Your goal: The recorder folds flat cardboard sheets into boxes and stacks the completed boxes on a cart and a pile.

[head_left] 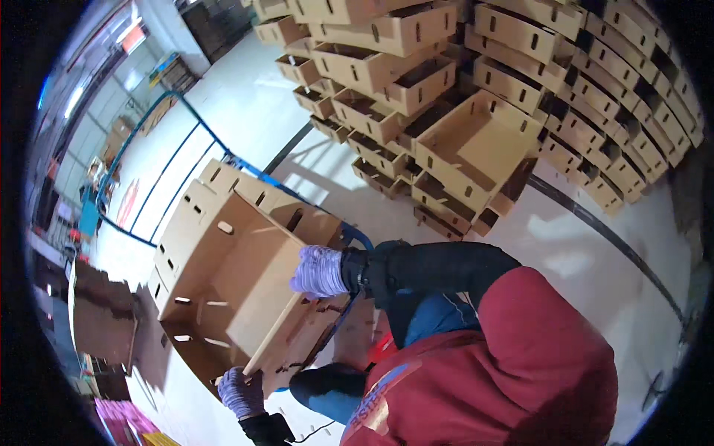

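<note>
The open cardboard tray (pixel 249 290) is on the blue trolley (pixel 234 160), its hollow side showing, with more cardboard under and behind it. Both hands are at its near wall. The right hand (pixel 320 271), in a purple glove, is closed upon the upper edge, near one end of this wall. The left hand (pixel 242 392), gloved also, touches the corner at the other end; its fingers are partly hidden, so I cannot tell if they close firmly. I judge that the step in hand is the handling of this wall, perhaps to set it straight. The next move calls, I think, for equal pressure at both ends, so that the cardboard does not bend. Farther away, on the pale floor (pixel 327 175), stand high stacks of similar trays (pixel 476 152).
</note>
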### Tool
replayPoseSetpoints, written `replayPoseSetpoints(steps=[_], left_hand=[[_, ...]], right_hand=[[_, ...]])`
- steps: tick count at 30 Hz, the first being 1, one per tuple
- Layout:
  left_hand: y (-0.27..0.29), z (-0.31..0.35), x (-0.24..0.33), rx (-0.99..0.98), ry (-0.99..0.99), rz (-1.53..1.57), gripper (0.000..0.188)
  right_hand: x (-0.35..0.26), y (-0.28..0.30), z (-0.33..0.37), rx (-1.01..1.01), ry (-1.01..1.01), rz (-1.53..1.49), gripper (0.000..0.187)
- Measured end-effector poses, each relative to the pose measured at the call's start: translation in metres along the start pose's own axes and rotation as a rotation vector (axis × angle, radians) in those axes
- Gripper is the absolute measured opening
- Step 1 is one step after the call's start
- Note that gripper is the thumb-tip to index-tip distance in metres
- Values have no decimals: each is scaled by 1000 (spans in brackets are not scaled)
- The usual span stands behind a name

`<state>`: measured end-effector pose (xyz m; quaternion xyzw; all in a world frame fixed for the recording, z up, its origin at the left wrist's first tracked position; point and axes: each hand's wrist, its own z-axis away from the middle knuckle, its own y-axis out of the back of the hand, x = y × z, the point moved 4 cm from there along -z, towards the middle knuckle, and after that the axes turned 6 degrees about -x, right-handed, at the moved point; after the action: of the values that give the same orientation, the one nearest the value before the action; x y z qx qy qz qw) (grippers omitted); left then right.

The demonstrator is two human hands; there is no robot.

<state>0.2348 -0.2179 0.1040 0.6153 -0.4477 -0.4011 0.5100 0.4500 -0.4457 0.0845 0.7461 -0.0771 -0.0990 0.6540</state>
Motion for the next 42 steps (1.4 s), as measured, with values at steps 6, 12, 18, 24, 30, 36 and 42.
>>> replayPoseSetpoints(steps=[6,12,18,24,30,36,42], left_hand=[[46,1,45,478,-159,25,37],[-7,13,50,457,-145,263,29],[-58,18,92,271,-324,462,20],[-68,21,113,201,-337,527,14],[-87,38,104,175,-264,562,18],[-120,49,102,127,-233,605,14],[-156,55,104,-92,-228,524,14]], right_hand=[[6,7,82,176,-210,-165,20],[23,42,242,438,-680,35,22],[38,58,373,312,-1241,339,27],[64,46,414,363,-1038,706,27],[51,27,444,388,-1182,579,31],[98,36,451,240,-1575,373,38],[169,48,416,-2,-1616,214,43]])
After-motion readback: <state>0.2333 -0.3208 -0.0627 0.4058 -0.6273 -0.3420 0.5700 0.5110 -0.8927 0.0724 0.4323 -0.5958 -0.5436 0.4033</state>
